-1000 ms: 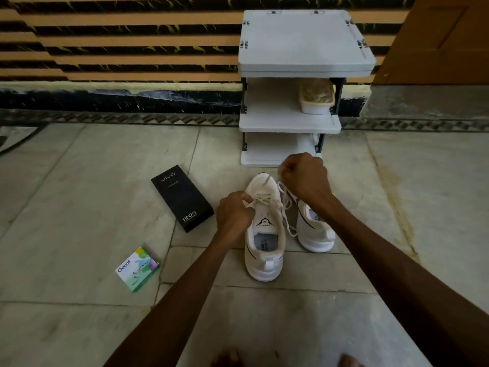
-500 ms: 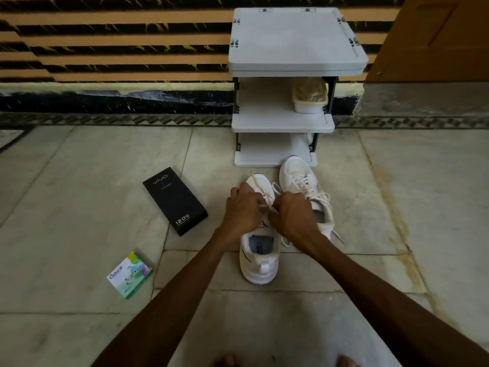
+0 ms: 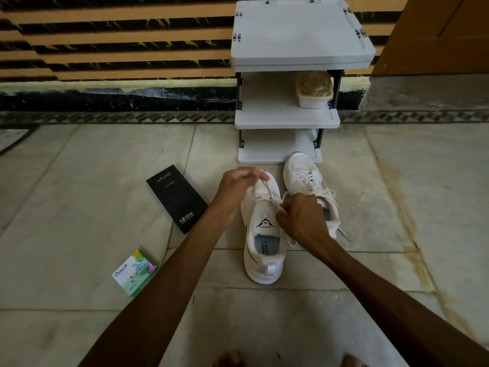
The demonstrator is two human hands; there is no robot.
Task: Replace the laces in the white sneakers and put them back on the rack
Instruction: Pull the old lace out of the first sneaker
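Sneaker (image 3: 262, 250) in front of rack (image 3: 285, 120); left hand (image 3: 238, 186) grip pinches lace (image 3: 268, 193) above toe, right hand (image 3: 299, 215) grip pinches lace near tongue.

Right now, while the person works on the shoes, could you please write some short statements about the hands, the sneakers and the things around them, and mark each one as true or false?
1. The left hand and the right hand each pinch the lace of the near sneaker. True.
2. The second sneaker stands on the bottom shelf of the rack. False: it is on the floor, in front of the rack.
3. A black box lies on the floor, left of the sneakers. True.
4. The rack's middle shelf holds nothing. False: a container sits at its right end.
5. The green box lies on the black box. False: they lie apart on the floor.
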